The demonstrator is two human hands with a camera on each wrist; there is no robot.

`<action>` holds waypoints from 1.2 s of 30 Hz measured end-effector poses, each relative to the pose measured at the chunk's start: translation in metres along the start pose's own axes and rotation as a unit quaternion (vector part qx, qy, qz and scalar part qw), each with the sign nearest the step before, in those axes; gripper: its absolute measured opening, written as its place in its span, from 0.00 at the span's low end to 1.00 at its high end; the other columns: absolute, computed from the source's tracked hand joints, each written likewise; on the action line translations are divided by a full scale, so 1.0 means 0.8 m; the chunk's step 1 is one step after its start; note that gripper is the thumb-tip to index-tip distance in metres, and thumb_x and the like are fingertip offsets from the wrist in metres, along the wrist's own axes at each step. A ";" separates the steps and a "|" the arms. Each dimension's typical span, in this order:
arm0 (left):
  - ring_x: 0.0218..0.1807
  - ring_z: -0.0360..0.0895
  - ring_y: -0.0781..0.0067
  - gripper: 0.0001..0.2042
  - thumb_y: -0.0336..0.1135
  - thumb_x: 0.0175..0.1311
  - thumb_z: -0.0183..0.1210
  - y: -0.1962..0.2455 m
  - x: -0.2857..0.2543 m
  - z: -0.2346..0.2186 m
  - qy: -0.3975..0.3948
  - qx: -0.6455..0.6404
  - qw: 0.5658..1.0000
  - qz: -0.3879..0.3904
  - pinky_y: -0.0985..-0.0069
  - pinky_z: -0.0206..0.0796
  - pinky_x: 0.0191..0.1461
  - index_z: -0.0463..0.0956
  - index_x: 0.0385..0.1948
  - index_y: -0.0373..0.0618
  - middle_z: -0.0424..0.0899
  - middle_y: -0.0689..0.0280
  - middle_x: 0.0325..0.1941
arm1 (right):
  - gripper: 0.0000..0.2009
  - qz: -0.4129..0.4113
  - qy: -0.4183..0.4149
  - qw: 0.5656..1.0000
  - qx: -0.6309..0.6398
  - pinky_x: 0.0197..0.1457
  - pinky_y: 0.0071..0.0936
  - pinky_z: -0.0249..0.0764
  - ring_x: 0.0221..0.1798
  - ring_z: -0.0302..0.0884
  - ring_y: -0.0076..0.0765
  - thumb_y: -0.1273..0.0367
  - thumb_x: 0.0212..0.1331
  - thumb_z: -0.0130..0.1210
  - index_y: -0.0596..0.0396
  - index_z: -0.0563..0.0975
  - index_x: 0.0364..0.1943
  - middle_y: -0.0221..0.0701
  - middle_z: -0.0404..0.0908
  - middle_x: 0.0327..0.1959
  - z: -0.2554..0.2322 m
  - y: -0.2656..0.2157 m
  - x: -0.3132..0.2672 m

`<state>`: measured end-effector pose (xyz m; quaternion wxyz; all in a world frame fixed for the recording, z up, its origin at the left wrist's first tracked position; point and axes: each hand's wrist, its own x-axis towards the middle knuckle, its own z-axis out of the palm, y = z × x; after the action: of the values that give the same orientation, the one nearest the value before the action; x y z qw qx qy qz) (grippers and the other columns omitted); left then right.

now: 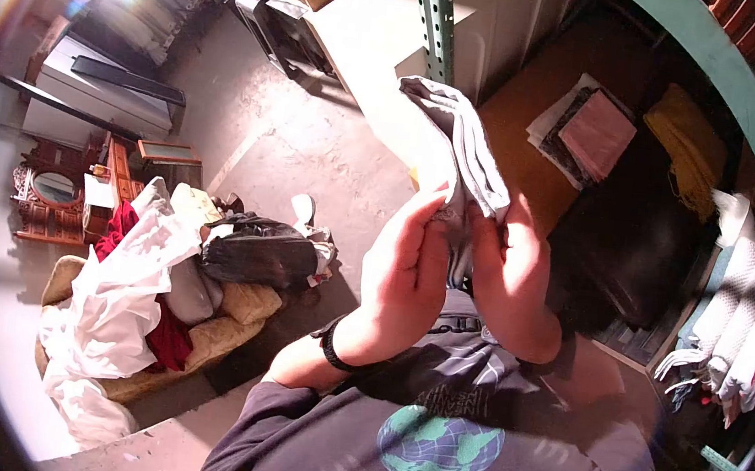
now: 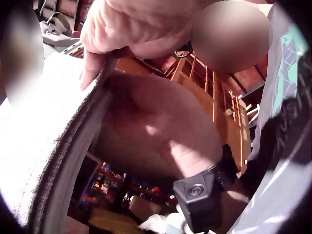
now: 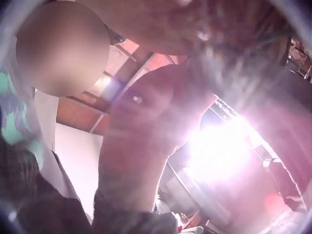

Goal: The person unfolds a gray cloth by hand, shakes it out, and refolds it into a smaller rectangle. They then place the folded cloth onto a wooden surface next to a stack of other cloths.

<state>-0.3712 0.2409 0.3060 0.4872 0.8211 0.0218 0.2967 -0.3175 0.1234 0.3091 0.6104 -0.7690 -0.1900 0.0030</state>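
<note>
A folded pale grey cloth (image 1: 460, 148) stands up in several layers between both hands, in front of the dark printed shirt. My left hand (image 1: 407, 262) grips its lower left side, and my right hand (image 1: 516, 273) grips the lower right side. In the left wrist view, fingers pinch the edge of the cloth (image 2: 41, 126), whose stacked layers show along the side; the right hand (image 2: 156, 126) is against it from behind, a small black camera on its wrist. Glare washes out much of the right wrist view, where the left hand (image 3: 141, 122) reaches up above a black wristband.
To the right, a pink folded cloth (image 1: 598, 135) tops a small stack on a brown surface; a mustard cloth (image 1: 686, 148) and white fringed textiles (image 1: 737, 319) lie farther right. A green perforated post (image 1: 432, 25) rises ahead. At left, white fabric (image 1: 118, 300) and a black bag (image 1: 256, 250) are heaped.
</note>
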 end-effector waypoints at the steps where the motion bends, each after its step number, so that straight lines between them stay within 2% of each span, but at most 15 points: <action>1: 0.51 0.77 0.70 0.13 0.22 0.71 0.49 -0.006 -0.002 0.005 -0.012 -0.021 1.000 0.019 0.74 0.69 0.56 0.71 0.55 0.33 0.80 0.57 0.49 | 0.16 -0.010 0.000 1.000 -0.026 0.52 0.44 0.74 0.51 0.77 0.61 0.72 0.68 0.45 0.60 0.68 0.58 0.52 0.77 0.48 0.001 0.000 -0.002; 4: 0.61 0.72 0.69 0.17 0.23 0.71 0.49 -0.002 -0.003 0.007 -0.065 -0.088 0.994 -0.002 0.71 0.63 0.66 0.65 0.61 0.32 0.75 0.54 0.59 | 0.17 -0.040 -0.018 0.998 -0.039 0.55 0.42 0.73 0.52 0.77 0.55 0.70 0.71 0.40 0.58 0.66 0.61 0.49 0.76 0.50 0.014 0.013 -0.007; 6: 0.60 0.72 0.69 0.18 0.24 0.71 0.50 -0.009 -0.006 0.011 -0.092 -0.193 0.970 -0.111 0.71 0.64 0.66 0.64 0.61 0.31 0.74 0.54 0.61 | 0.17 0.060 -0.020 0.975 0.213 0.58 0.39 0.71 0.54 0.75 0.49 0.69 0.73 0.36 0.58 0.66 0.62 0.47 0.75 0.52 0.030 0.001 -0.008; 8: 0.59 0.73 0.70 0.19 0.23 0.69 0.54 -0.025 -0.006 0.015 -0.083 -0.195 0.971 -0.113 0.71 0.65 0.65 0.65 0.61 0.32 0.76 0.57 0.59 | 0.18 0.223 0.017 0.810 0.542 0.61 0.38 0.69 0.56 0.73 0.44 0.68 0.74 0.32 0.60 0.65 0.61 0.46 0.73 0.52 0.040 0.009 -0.006; 9: 0.57 0.74 0.71 0.20 0.22 0.68 0.56 -0.032 -0.005 0.014 -0.086 -0.184 0.970 -0.133 0.72 0.66 0.64 0.65 0.61 0.33 0.77 0.58 0.58 | 0.17 0.071 -0.009 0.964 0.255 0.63 0.39 0.68 0.58 0.72 0.47 0.72 0.72 0.35 0.63 0.65 0.61 0.48 0.73 0.53 0.045 0.043 -0.015; 10: 0.56 0.75 0.72 0.21 0.21 0.66 0.57 -0.037 -0.003 0.014 -0.090 -0.172 0.969 -0.153 0.73 0.67 0.63 0.66 0.61 0.34 0.78 0.59 0.56 | 0.17 0.072 -0.008 0.964 0.256 0.63 0.39 0.68 0.58 0.72 0.47 0.72 0.72 0.35 0.63 0.65 0.61 0.48 0.73 0.53 0.038 0.045 -0.017; 13: 0.52 0.78 0.74 0.20 0.22 0.64 0.60 -0.039 0.002 0.015 -0.073 -0.178 0.972 -0.137 0.75 0.71 0.57 0.70 0.58 0.37 0.81 0.59 0.52 | 0.22 -0.058 -0.010 0.996 -0.069 0.58 0.33 0.72 0.54 0.77 0.41 0.80 0.63 0.46 0.62 0.65 0.63 0.46 0.76 0.50 0.016 0.029 -0.018; 16: 0.47 0.80 0.73 0.17 0.24 0.65 0.60 -0.040 0.009 0.014 -0.065 -0.161 0.979 -0.106 0.75 0.74 0.51 0.73 0.55 0.38 0.83 0.57 0.48 | 0.20 -0.031 -0.025 0.999 -0.037 0.55 0.31 0.73 0.52 0.78 0.39 0.78 0.63 0.49 0.62 0.68 0.60 0.45 0.78 0.48 0.003 0.016 -0.012; 17: 0.45 0.80 0.74 0.16 0.24 0.65 0.59 -0.039 0.011 0.013 -0.069 -0.152 0.980 -0.105 0.76 0.73 0.50 0.73 0.55 0.38 0.83 0.58 0.46 | 0.18 -0.037 -0.021 0.998 -0.045 0.55 0.45 0.72 0.53 0.75 0.63 0.73 0.63 0.53 0.65 0.68 0.56 0.55 0.76 0.48 0.003 0.021 -0.009; 18: 0.44 0.80 0.75 0.16 0.23 0.65 0.59 -0.038 0.013 0.011 -0.074 -0.144 0.982 -0.103 0.77 0.73 0.48 0.73 0.54 0.38 0.83 0.59 0.44 | 0.18 -0.036 -0.019 0.998 -0.044 0.55 0.45 0.72 0.53 0.75 0.63 0.73 0.63 0.53 0.65 0.68 0.56 0.55 0.76 0.48 0.001 0.024 -0.007; 21: 0.39 0.79 0.78 0.14 0.23 0.66 0.58 -0.026 0.024 0.001 -0.099 -0.076 0.988 -0.091 0.79 0.72 0.43 0.75 0.52 0.39 0.82 0.62 0.39 | 0.13 0.055 -0.009 0.998 0.006 0.41 0.39 0.74 0.42 0.81 0.57 0.70 0.65 0.55 0.56 0.72 0.51 0.49 0.79 0.36 -0.017 0.024 0.002; 24: 0.35 0.75 0.83 0.11 0.24 0.66 0.58 -0.041 0.045 -0.017 -0.079 -0.046 0.993 -0.075 0.82 0.70 0.39 0.76 0.49 0.40 0.81 0.66 0.36 | 0.09 0.040 0.043 0.998 -0.011 0.38 0.25 0.72 0.35 0.77 0.25 0.73 0.64 0.55 0.58 0.75 0.46 0.34 0.79 0.32 -0.055 0.048 0.026; 26: 0.36 0.75 0.84 0.10 0.23 0.66 0.56 -0.056 0.063 -0.044 -0.037 -0.057 0.995 -0.078 0.82 0.69 0.40 0.76 0.48 0.39 0.81 0.67 0.37 | 0.09 0.032 0.095 0.995 0.000 0.40 0.20 0.71 0.35 0.72 0.18 0.75 0.64 0.56 0.61 0.75 0.46 0.26 0.78 0.33 -0.099 0.058 0.042; 31: 0.47 0.74 0.81 0.12 0.20 0.69 0.50 -0.062 0.122 -0.111 -0.023 -0.109 0.993 -0.036 0.83 0.66 0.52 0.72 0.51 0.39 0.79 0.65 0.48 | 0.09 0.007 0.147 0.989 0.008 0.53 0.19 0.67 0.46 0.71 0.18 0.76 0.66 0.54 0.58 0.75 0.49 0.24 0.78 0.42 -0.185 0.050 0.044; 36: 0.51 0.74 0.77 0.13 0.19 0.68 0.46 -0.045 0.129 -0.118 -0.049 -0.082 0.995 0.002 0.80 0.63 0.58 0.70 0.53 0.37 0.79 0.61 0.49 | 0.10 -0.047 0.146 0.987 0.048 0.54 0.20 0.66 0.45 0.72 0.19 0.74 0.63 0.59 0.57 0.77 0.47 0.23 0.78 0.42 -0.212 0.018 0.019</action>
<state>-0.3252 0.3680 0.3576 0.5530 0.7918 -0.0281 0.2576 -0.2592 -0.0335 0.3418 0.6672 -0.7211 -0.1346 -0.1292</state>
